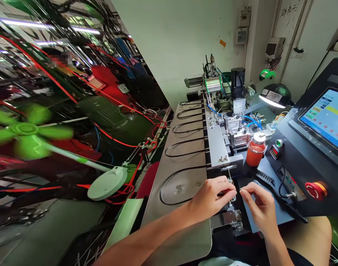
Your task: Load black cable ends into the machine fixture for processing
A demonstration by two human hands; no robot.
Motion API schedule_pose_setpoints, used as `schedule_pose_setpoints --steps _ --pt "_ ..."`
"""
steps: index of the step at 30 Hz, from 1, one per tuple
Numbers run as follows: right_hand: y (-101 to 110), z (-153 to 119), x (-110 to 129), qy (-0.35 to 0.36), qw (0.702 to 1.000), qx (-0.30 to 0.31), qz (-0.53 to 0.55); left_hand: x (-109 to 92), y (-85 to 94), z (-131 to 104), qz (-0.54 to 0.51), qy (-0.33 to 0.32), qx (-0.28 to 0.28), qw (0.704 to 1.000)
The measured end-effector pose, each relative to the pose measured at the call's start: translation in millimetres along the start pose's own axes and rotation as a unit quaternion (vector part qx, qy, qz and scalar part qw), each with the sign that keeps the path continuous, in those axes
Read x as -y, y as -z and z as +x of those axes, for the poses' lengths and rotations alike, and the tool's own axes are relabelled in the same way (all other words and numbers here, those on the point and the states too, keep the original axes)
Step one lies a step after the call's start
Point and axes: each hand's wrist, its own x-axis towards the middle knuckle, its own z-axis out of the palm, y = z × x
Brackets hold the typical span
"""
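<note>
While the left hand (213, 195) and right hand (260, 203) pinch near the metal block (223, 219), any grip's contents unclear, steadiness pays.

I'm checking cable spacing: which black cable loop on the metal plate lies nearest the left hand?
The frontmost loop, beside the left hand; the other loops lie farther back.

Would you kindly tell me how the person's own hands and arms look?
Both the left hand and the right hand are ungloved; no ring, watch or bracelet can be made out. The forearms show no sleeve as far as the frame reaches.
</note>
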Motion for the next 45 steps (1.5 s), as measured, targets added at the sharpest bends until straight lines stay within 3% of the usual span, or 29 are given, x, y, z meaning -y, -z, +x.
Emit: schedule_pose_setpoints --steps 3,8,11,14,21,31,39,45 --pt "-20 -6 0 0.031 0.992 -0.124 -0.017 -6 -5.2 0 -0.058 0.048 -0.037 0.996" --pt "-36 -9 0 0.061 0.981 -0.173 -0.06 -5 -11.8 0 -0.133 0.102 -0.018 0.986" --pt "-32 -6 0 0.059 0.986 -0.148 -0.056 1 -9.7 1 -0.16 0.12 -0.003 0.98" --pt "-20 -3 -4 0.007 0.993 -0.11 -0.047 8 -2.6 4 -0.112 0.14 0.011 0.984" --pt "-1 -2 -15 -0.071 0.988 -0.133 -0.045 26 3.2 10 0.036 0.169 0.058 0.983" --pt "-5 0 -21 -0.077 0.99 -0.103 -0.058 24 -0.5 12 0.052 0.187 0.05 0.98" --pt "-14 15 -30 -0.072 0.996 0.026 -0.051 24 -7.0 15 0.058 0.196 0.044 0.978" --pt "-34 21 -34 -0.069 0.996 0.055 -0.017 23 -6.2 16 0.076 0.189 0.044 0.978"
